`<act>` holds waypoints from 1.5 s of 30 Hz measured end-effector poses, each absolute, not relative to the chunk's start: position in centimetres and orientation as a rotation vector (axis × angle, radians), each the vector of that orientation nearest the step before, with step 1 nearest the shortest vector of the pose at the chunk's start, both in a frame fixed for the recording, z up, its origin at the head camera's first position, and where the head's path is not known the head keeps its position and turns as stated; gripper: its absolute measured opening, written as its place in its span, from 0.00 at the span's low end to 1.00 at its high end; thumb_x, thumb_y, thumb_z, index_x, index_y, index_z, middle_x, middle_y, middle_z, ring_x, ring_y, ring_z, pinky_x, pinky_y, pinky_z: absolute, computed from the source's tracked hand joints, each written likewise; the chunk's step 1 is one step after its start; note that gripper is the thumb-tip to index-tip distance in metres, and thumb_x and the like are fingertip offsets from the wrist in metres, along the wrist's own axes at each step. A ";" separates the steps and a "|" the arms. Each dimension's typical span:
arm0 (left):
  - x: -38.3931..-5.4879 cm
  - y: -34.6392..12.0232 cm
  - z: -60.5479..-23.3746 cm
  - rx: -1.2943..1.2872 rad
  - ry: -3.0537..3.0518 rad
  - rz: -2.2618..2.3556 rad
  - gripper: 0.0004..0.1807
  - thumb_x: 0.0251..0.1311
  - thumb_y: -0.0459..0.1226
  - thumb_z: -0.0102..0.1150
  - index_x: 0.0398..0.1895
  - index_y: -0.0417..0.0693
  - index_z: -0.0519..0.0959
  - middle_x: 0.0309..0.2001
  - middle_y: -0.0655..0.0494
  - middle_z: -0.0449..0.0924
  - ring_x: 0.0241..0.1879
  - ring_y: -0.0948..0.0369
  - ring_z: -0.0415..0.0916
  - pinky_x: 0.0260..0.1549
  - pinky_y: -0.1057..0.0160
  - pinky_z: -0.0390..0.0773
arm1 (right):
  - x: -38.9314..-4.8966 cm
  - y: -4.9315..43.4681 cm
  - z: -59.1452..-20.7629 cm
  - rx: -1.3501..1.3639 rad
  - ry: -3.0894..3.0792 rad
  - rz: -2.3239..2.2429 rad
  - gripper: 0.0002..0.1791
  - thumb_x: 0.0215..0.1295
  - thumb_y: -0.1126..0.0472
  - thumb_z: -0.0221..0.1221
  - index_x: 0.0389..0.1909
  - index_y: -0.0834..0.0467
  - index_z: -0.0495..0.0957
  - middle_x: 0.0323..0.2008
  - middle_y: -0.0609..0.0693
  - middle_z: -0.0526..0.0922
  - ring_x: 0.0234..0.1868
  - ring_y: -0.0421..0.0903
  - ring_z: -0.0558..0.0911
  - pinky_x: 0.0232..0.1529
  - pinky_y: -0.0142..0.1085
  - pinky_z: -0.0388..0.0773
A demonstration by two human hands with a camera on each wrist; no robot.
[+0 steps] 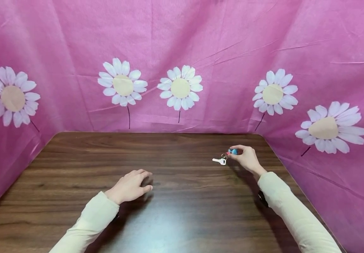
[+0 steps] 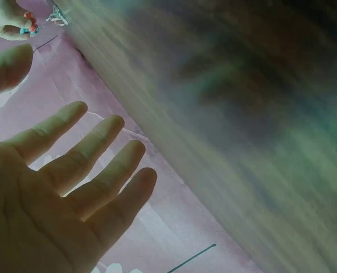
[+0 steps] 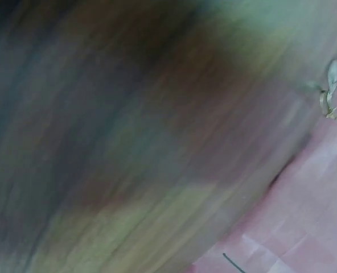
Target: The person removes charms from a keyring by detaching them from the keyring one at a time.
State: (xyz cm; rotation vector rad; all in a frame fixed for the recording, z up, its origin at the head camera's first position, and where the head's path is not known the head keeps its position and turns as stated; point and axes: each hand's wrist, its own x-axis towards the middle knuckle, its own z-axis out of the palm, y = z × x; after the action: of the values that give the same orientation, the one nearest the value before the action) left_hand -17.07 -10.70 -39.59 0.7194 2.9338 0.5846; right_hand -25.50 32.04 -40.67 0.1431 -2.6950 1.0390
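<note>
Silvery key [image 1: 220, 161] juts blade-L off blue charm [image 1: 234, 151] pinched by R hand [image 1: 247, 158] nr worktop's [image 1: 182, 151] far-R corner, L hand [image 1: 129, 187] loose, well apart.

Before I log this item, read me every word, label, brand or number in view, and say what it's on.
No text can be read in any view.
Key: too small to tell whether anything is marked on it.
Blue-and-red trinket in the right hand: no lettering visible.
Pink cloth: printed flowers, no words.

The key [image 1: 219, 161] is left of the right grip [image 1: 246, 158], above the table [image 1: 182, 158], before the curtain [image 1: 226, 88].
</note>
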 end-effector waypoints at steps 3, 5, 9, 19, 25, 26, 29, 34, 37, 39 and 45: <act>-17.1 -10.4 -39.7 0.742 2.924 0.633 0.23 0.56 0.43 0.58 0.53 0.40 0.74 0.53 0.49 0.75 0.54 0.49 0.71 0.52 0.48 0.70 | -25.2 31.8 -40.0 0.139 -2.675 1.013 0.16 0.49 0.59 0.68 0.40 0.60 0.81 0.32 0.58 0.85 0.28 0.36 0.79 0.25 0.24 0.74; -17.2 -10.1 -39.8 0.775 2.917 0.678 0.23 0.56 0.42 0.58 0.53 0.39 0.74 0.52 0.48 0.75 0.54 0.49 0.71 0.53 0.48 0.70 | -25.1 31.8 -39.4 0.153 -2.655 1.001 0.16 0.49 0.59 0.67 0.40 0.59 0.82 0.32 0.57 0.85 0.26 0.34 0.77 0.24 0.25 0.74; -17.4 -9.4 -40.0 0.827 2.904 0.772 0.21 0.57 0.41 0.57 0.52 0.39 0.74 0.52 0.50 0.75 0.54 0.51 0.71 0.53 0.50 0.70 | -24.9 31.7 -38.5 0.185 -2.621 1.013 0.15 0.49 0.59 0.67 0.39 0.59 0.82 0.29 0.55 0.85 0.24 0.32 0.76 0.21 0.25 0.72; -17.2 -8.1 -39.9 0.712 2.788 1.164 0.17 0.57 0.38 0.58 0.50 0.45 0.76 0.50 0.54 0.77 0.47 0.53 0.77 0.46 0.53 0.76 | -23.8 30.1 -36.8 0.140 -2.617 1.073 0.17 0.50 0.56 0.67 0.41 0.58 0.81 0.29 0.53 0.84 0.25 0.32 0.75 0.24 0.24 0.71; -17.3 -6.9 -40.1 0.709 2.682 1.328 0.15 0.58 0.36 0.56 0.49 0.43 0.76 0.50 0.52 0.78 0.45 0.55 0.79 0.44 0.59 0.78 | -22.8 28.6 -36.1 0.156 -2.592 1.066 0.16 0.50 0.56 0.67 0.40 0.57 0.81 0.30 0.55 0.84 0.25 0.35 0.75 0.23 0.24 0.71; -17.2 -6.7 -40.1 0.705 2.662 1.349 0.15 0.58 0.35 0.56 0.49 0.43 0.76 0.49 0.52 0.78 0.45 0.55 0.78 0.44 0.59 0.78 | -22.7 28.3 -36.1 0.161 -2.594 1.080 0.16 0.50 0.56 0.67 0.40 0.57 0.81 0.30 0.55 0.84 0.25 0.35 0.75 0.24 0.23 0.72; -17.2 -6.2 -40.3 0.720 2.612 1.406 0.14 0.58 0.34 0.55 0.48 0.41 0.76 0.48 0.51 0.78 0.46 0.54 0.77 0.45 0.60 0.77 | -22.1 27.2 -36.0 0.187 -2.599 1.152 0.17 0.50 0.56 0.67 0.41 0.58 0.81 0.33 0.56 0.85 0.27 0.33 0.77 0.26 0.23 0.74; -17.9 -4.9 -40.8 0.789 2.537 1.495 0.14 0.59 0.33 0.55 0.47 0.38 0.76 0.48 0.47 0.79 0.47 0.52 0.77 0.48 0.57 0.76 | -21.2 25.4 -35.5 0.256 -2.571 1.255 0.16 0.50 0.59 0.67 0.41 0.59 0.81 0.33 0.57 0.85 0.29 0.32 0.79 0.28 0.23 0.76; -18.7 -4.1 -41.0 0.762 2.514 1.554 0.12 0.59 0.32 0.54 0.46 0.38 0.77 0.46 0.45 0.79 0.47 0.52 0.77 0.49 0.54 0.75 | -20.8 24.2 -35.2 0.304 -2.567 1.276 0.16 0.50 0.60 0.67 0.41 0.59 0.81 0.32 0.57 0.85 0.28 0.33 0.80 0.29 0.24 0.77; -19.2 -3.6 -41.0 0.721 2.513 1.586 0.12 0.58 0.33 0.55 0.45 0.39 0.77 0.46 0.45 0.80 0.47 0.53 0.77 0.49 0.55 0.75 | -20.5 23.4 -35.0 0.332 -2.569 1.309 0.16 0.49 0.60 0.68 0.41 0.59 0.81 0.32 0.56 0.85 0.29 0.34 0.80 0.30 0.25 0.77; -20.4 -2.1 -40.6 0.667 2.473 1.673 0.13 0.57 0.34 0.57 0.46 0.40 0.77 0.48 0.43 0.79 0.48 0.52 0.77 0.51 0.55 0.74 | -20.0 21.0 -34.8 0.399 -2.567 1.391 0.16 0.49 0.61 0.68 0.41 0.57 0.81 0.34 0.55 0.85 0.31 0.38 0.82 0.33 0.27 0.79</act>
State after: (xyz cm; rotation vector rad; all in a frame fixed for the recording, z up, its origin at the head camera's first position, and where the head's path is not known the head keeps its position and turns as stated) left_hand -20.38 -2.06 -40.58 0.6667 2.4730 1.6731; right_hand -19.96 21.04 -34.80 0.3993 -2.5669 1.3906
